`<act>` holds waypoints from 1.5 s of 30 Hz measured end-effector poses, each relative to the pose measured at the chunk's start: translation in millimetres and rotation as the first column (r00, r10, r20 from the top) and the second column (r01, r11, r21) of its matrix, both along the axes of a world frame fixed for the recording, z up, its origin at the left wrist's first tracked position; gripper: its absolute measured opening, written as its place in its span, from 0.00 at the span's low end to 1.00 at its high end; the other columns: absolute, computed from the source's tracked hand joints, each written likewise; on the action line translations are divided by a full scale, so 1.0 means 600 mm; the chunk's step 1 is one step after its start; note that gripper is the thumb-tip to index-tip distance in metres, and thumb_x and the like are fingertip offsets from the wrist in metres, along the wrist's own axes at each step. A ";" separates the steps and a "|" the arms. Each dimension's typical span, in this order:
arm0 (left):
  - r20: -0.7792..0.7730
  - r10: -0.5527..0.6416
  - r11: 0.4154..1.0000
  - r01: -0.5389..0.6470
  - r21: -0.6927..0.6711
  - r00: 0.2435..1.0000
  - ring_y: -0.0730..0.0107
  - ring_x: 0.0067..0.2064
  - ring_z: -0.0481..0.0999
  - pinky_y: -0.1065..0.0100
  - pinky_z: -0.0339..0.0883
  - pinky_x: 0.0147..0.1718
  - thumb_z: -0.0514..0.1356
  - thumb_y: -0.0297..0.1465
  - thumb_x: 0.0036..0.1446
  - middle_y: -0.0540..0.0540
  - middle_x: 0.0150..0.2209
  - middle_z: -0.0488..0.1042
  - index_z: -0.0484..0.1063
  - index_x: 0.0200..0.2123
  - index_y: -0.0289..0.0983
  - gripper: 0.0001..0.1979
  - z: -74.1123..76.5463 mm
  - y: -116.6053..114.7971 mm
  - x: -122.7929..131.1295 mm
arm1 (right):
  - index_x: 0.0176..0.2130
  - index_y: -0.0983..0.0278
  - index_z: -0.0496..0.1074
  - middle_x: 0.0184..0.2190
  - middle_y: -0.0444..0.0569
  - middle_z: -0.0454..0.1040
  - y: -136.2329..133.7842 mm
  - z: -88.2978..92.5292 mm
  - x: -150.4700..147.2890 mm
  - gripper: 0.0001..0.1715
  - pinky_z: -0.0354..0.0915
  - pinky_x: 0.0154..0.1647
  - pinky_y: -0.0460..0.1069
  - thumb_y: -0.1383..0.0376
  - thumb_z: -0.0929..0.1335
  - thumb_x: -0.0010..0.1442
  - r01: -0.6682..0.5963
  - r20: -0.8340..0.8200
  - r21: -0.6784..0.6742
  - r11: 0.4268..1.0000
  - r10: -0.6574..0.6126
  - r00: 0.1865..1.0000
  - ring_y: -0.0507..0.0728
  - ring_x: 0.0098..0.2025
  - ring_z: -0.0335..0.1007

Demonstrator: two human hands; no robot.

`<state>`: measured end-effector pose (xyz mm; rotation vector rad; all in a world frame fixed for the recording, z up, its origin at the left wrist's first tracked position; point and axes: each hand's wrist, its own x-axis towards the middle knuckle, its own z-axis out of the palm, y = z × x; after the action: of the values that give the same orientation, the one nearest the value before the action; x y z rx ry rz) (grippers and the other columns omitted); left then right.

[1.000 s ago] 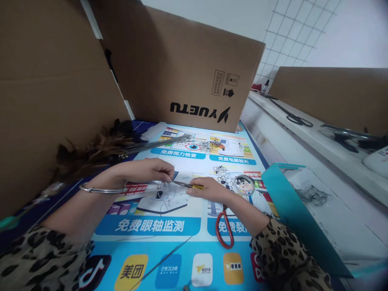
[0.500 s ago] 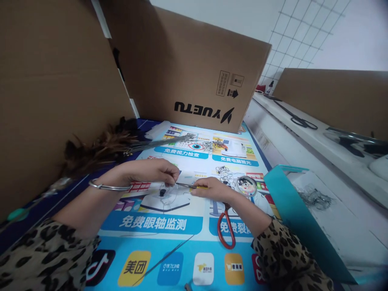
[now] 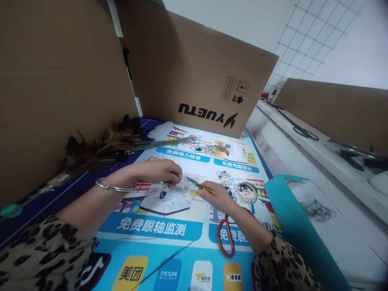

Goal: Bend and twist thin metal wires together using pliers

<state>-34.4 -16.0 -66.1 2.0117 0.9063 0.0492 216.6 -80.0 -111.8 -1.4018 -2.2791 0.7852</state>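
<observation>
Left hand [image 3: 165,171]: fingertips pinched on thin wire [image 3: 179,189], loops hanging just below fingers. Right hand [image 3: 216,195]: fingers wrapped round yellow-handled tool [image 3: 197,184], slender tip pointing at left fingertips, not touching. Beneath right forearm: red-handled scissors [image 3: 226,237]. Just beyond right hand: wire tangle [image 3: 224,176]. Right of right forearm: teal box [image 3: 291,214]. Beyond left forearm: brown feathers [image 3: 103,143]. Farther past both hands: cardboard panel [image 3: 197,72].

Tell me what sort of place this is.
Likely a small handcraft workspace: the right hand holds a pointed yellow-handled tool, brown feathers lie on the left, and tangled wire sits on the right.
</observation>
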 end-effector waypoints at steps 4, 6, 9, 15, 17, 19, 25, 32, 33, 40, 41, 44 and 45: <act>0.017 -0.016 1.000 0.016 0.025 1.000 0.68 0.27 0.70 0.71 0.60 0.28 0.56 0.33 0.51 0.49 0.25 0.74 0.74 0.28 0.38 0.08 -0.011 0.004 0.004 | 0.35 0.63 0.70 0.30 0.44 0.72 -0.011 -0.005 0.000 0.18 0.57 0.31 0.44 0.53 0.60 0.63 0.032 0.062 0.059 0.998 -0.036 0.997 0.52 0.32 0.66; 0.034 -0.013 1.000 0.012 0.028 0.999 0.68 0.27 0.70 0.72 0.60 0.28 0.56 0.33 0.51 0.49 0.25 0.73 0.74 0.28 0.37 0.08 -0.016 0.004 0.007 | 0.38 0.63 0.70 0.32 0.45 0.72 -0.016 -0.010 0.001 0.18 0.57 0.31 0.44 0.53 0.60 0.63 0.056 0.099 0.101 0.993 -0.066 0.993 0.53 0.34 0.67; 0.077 0.013 1.000 -0.012 -0.008 0.997 0.69 0.26 0.69 0.72 0.59 0.27 0.56 0.32 0.50 0.50 0.23 0.72 0.73 0.28 0.37 0.07 -0.025 0.003 0.008 | 0.44 0.62 0.70 0.37 0.49 0.73 -0.024 -0.019 0.002 0.19 0.60 0.35 0.45 0.53 0.61 0.62 0.099 0.140 0.155 0.983 -0.121 0.983 0.55 0.39 0.68; 0.199 0.086 0.993 -0.067 -0.098 0.976 0.70 0.27 0.68 0.72 0.59 0.25 0.57 0.31 0.49 0.52 0.24 0.69 0.68 0.28 0.37 0.04 -0.049 -0.007 0.000 | 0.47 0.61 0.68 0.40 0.50 0.73 -0.034 -0.025 -0.006 0.20 0.61 0.39 0.47 0.52 0.62 0.62 0.111 0.219 0.200 0.974 -0.155 0.963 0.56 0.42 0.68; 0.241 0.105 0.989 -0.077 -0.123 0.965 0.71 0.27 0.68 0.72 0.59 0.25 0.57 0.31 0.49 0.53 0.23 0.68 0.65 0.28 0.37 0.03 -0.054 -0.012 0.000 | 0.47 0.61 0.68 0.39 0.50 0.72 -0.036 -0.024 -0.009 0.21 0.61 0.38 0.46 0.51 0.61 0.62 0.104 0.239 0.208 0.973 -0.154 0.959 0.56 0.42 0.68; 0.272 0.135 0.985 -0.100 -0.140 0.953 0.71 0.27 0.68 0.72 0.60 0.25 0.57 0.31 0.50 0.53 0.23 0.69 0.64 0.28 0.37 0.04 -0.055 -0.017 0.002 | 0.47 0.61 0.68 0.39 0.50 0.72 -0.038 -0.025 -0.011 0.21 0.61 0.38 0.46 0.51 0.61 0.62 0.097 0.249 0.217 0.971 -0.151 0.956 0.56 0.42 0.68; 0.296 0.196 0.978 -0.163 -0.133 0.935 0.68 0.29 0.72 0.69 0.64 0.26 0.57 0.33 0.52 0.50 0.26 0.71 0.64 0.30 0.37 0.06 -0.061 -0.025 0.008 | 0.47 0.61 0.68 0.40 0.49 0.72 -0.039 -0.032 -0.011 0.21 0.61 0.40 0.47 0.51 0.61 0.62 0.078 0.254 0.247 0.966 -0.142 0.957 0.56 0.42 0.68; 0.332 0.259 0.962 -0.210 -0.177 0.907 0.70 0.28 0.71 0.70 0.64 0.27 0.59 0.33 0.53 0.51 0.26 0.71 0.66 0.32 0.37 0.07 -0.068 -0.026 0.009 | 0.48 0.62 0.68 0.40 0.51 0.72 -0.039 -0.030 -0.011 0.21 0.63 0.40 0.47 0.52 0.61 0.62 0.120 0.217 0.240 0.963 -0.174 0.960 0.57 0.43 0.68; 0.331 0.262 0.961 -0.215 -0.173 0.907 0.70 0.28 0.71 0.70 0.64 0.28 0.59 0.34 0.53 0.51 0.26 0.71 0.67 0.32 0.36 0.07 -0.069 -0.025 0.008 | 0.48 0.62 0.68 0.40 0.51 0.72 -0.039 -0.029 -0.010 0.21 0.63 0.40 0.47 0.53 0.62 0.62 0.128 0.207 0.239 0.963 -0.179 0.962 0.57 0.43 0.68; 0.298 0.308 0.949 -0.273 -0.156 0.903 0.68 0.29 0.72 0.69 0.66 0.30 0.60 0.35 0.53 0.48 0.27 0.75 0.74 0.34 0.34 0.09 -0.085 -0.017 0.002 | 0.48 0.62 0.68 0.42 0.51 0.72 -0.040 -0.028 -0.011 0.20 0.63 0.41 0.47 0.54 0.61 0.63 0.169 0.150 0.253 0.953 -0.211 0.966 0.57 0.45 0.68; 0.299 0.313 0.948 -0.277 -0.157 0.901 0.68 0.29 0.72 0.69 0.66 0.29 0.60 0.35 0.52 0.48 0.26 0.75 0.74 0.34 0.35 0.09 -0.087 -0.016 0.002 | 0.48 0.62 0.68 0.42 0.51 0.72 -0.040 -0.028 -0.011 0.20 0.63 0.41 0.47 0.54 0.61 0.63 0.166 0.157 0.249 0.954 -0.209 0.965 0.57 0.44 0.68; 0.300 0.327 0.944 -0.293 -0.152 0.896 0.69 0.29 0.72 0.70 0.66 0.28 0.60 0.35 0.53 0.49 0.25 0.75 0.73 0.33 0.35 0.09 -0.089 -0.016 0.003 | 0.48 0.62 0.68 0.41 0.51 0.72 -0.040 -0.027 -0.012 0.20 0.63 0.40 0.47 0.54 0.61 0.62 0.156 0.181 0.241 0.958 -0.202 0.962 0.56 0.43 0.68; 0.299 0.328 0.944 -0.296 -0.149 0.896 0.69 0.28 0.72 0.70 0.66 0.28 0.59 0.35 0.53 0.49 0.25 0.75 0.73 0.33 0.35 0.08 -0.089 -0.016 0.003 | 0.48 0.62 0.68 0.40 0.51 0.72 -0.040 -0.027 -0.012 0.20 0.63 0.40 0.47 0.53 0.61 0.62 0.154 0.185 0.241 0.958 -0.201 0.962 0.56 0.43 0.68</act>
<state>-32.5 -25.7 -119.4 1.6836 0.9887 0.4883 209.5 -104.2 -128.1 -1.6156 -2.2641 0.3258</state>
